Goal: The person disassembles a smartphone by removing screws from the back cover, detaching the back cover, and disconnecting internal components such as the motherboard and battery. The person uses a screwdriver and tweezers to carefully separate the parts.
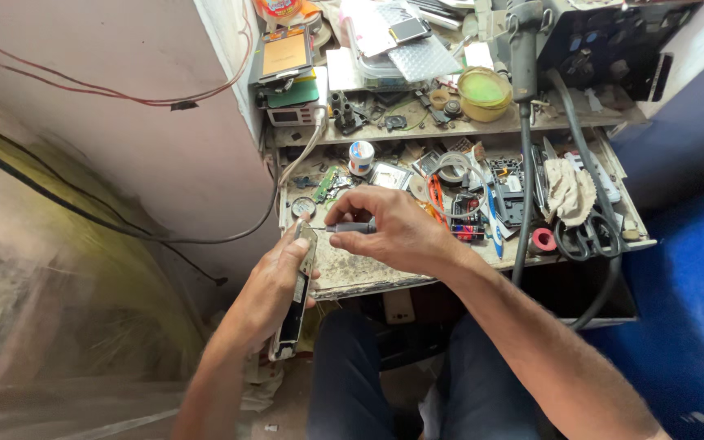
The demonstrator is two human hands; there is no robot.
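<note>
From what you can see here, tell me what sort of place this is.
Most likely a small phone or electronics repair bench. The left hand holds an opened phone, the right hand works a small screwdriver at it, and the cluttered workbench carries scissors and loose parts.

I count my two hands, left [275,281] and right [389,228], one opened phone [297,293] and one screwdriver [350,228]. Past the screwdriver, on the counter [344,273]: one pair of scissors [588,236], one green bowl [484,92], one tape roll [452,167].

Pale wall [99,49] with trailing cables [124,98], cluttered workbench [368,277], blue floor [686,326], soft daylight.
</note>
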